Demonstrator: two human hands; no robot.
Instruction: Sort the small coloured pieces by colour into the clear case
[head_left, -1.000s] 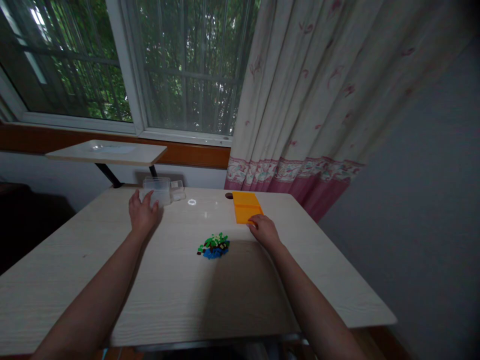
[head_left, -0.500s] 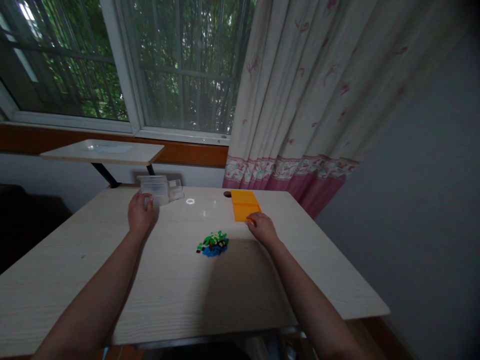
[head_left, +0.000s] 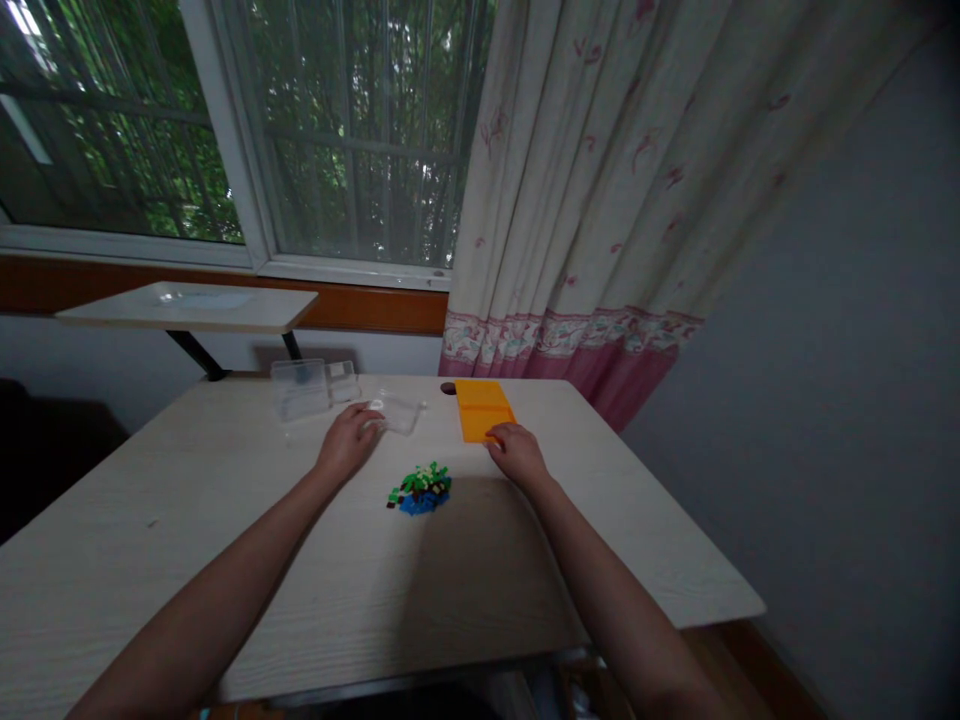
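Note:
My left hand is closed on the near left end of a small clear plastic box, low over or on the table; I cannot tell which. At the near right corner of a flat orange plastic case, which lies with two panels showing, my right hand has its fingers closed on the edge. Between the hands and nearer to me is a small pile of green, blue, brown and cream toy bricks. Two more clear plastic boxes, a larger one and a smaller one, stand at the back left.
The pale wooden table ends at a right edge beside the wall. A raised white shelf overhangs its back left. A dark round hole is near the orange case. Behind hang a flowered curtain and a window.
My left hand has moved right from the clear boxes at the back left, bringing one clear box toward the orange case. My right hand stays at the orange case. The view has shifted slightly.

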